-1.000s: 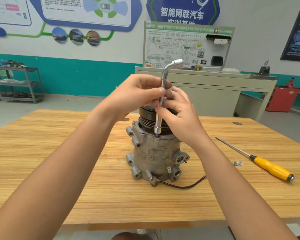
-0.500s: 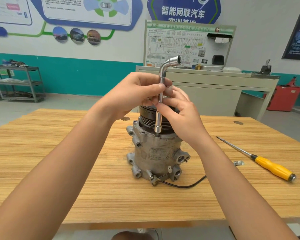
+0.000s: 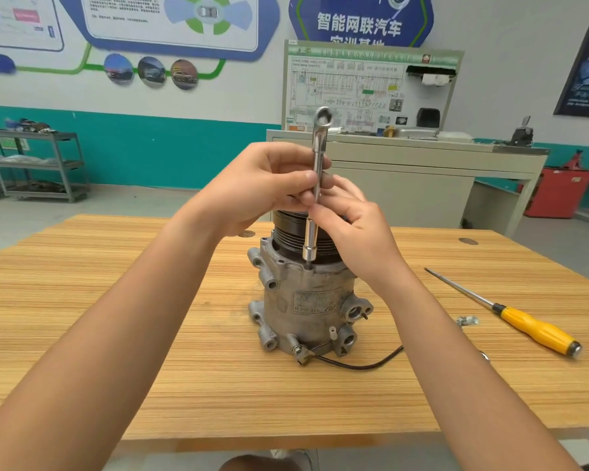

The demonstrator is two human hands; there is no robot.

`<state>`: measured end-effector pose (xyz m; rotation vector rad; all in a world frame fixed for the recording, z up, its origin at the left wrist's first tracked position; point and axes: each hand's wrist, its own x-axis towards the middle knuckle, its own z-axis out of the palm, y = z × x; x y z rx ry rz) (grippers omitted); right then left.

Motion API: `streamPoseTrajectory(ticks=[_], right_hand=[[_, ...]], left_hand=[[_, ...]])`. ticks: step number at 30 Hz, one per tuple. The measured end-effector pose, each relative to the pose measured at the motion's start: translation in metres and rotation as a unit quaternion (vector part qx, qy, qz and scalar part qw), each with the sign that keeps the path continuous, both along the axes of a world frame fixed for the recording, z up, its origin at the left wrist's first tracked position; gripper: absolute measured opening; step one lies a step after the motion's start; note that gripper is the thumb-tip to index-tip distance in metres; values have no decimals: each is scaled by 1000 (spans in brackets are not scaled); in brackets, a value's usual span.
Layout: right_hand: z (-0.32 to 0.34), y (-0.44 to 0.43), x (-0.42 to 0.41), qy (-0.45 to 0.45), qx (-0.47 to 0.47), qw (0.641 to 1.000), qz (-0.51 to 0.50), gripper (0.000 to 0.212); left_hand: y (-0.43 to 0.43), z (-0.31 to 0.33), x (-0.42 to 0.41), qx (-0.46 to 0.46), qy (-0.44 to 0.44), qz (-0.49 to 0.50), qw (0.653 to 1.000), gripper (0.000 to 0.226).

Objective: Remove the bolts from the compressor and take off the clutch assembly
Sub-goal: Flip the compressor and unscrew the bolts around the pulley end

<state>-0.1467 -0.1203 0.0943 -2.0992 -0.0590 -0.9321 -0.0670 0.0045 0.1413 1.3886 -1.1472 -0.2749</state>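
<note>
A grey metal compressor (image 3: 306, 307) stands upright in the middle of the wooden table (image 3: 150, 351). Its black grooved clutch pulley (image 3: 289, 232) sits on top, partly hidden by my hands. A chrome L-shaped socket wrench (image 3: 310, 239) stands vertical, its lower socket on a bolt at the housing's top rim. My left hand (image 3: 262, 185) grips the wrench shaft from the left. My right hand (image 3: 354, 229) pinches the shaft just below, from the right. The wrench's bent upper socket end points toward me.
A yellow-handled screwdriver (image 3: 538, 331) lies on the table to the right, with a small metal part (image 3: 467, 321) beside it. A black cable (image 3: 361, 363) runs from the compressor's base. A beige bench (image 3: 405, 178) and a grey shelf cart (image 3: 34, 164) stand behind.
The wrench has turned about its upright shaft: its bent top end pointed right before and now faces me. Both hands stay on the shaft, with the fingers shifted slightly.
</note>
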Motion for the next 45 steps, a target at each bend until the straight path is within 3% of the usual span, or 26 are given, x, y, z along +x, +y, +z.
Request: streamPoseTrajectory(ticks=[7, 10, 15, 20, 27, 32, 34, 38, 43, 45], right_hand=[[0, -1, -2, -27, 27, 998, -42, 8], [1, -2, -2, -15, 0, 999, -34, 10], [4, -2, -2, -6, -23, 999, -27, 15], [4, 2, -2, 0, -37, 999, -23, 13], [5, 6, 1, -25, -16, 999, -33, 4], [5, 6, 1, -38, -17, 996, -84, 13], [6, 5, 1, -36, -25, 995, -86, 14], [12, 1, -3, -7, -48, 998, -47, 16], [12, 6, -2, -8, -38, 998, -45, 14], [12, 9, -1, -35, -34, 996, -70, 10]], left_hand=[[-13, -5, -5, -35, -41, 123, 991, 12], [-12, -5, -4, -13, -51, 123, 991, 7], [-5, -4, -1, 10, -14, 26, 1000, 20], [-7, -4, -2, -18, -43, 92, 995, 11], [-20, -5, -8, -54, -74, 146, 985, 18], [-22, -7, -8, -45, -94, 192, 976, 16], [-18, -6, -6, -27, -82, 159, 983, 6], [-6, -3, 1, -14, -13, 27, 999, 20], [-7, -4, -2, -49, -32, 80, 995, 7], [-11, -4, -4, -60, -55, 111, 990, 12]])
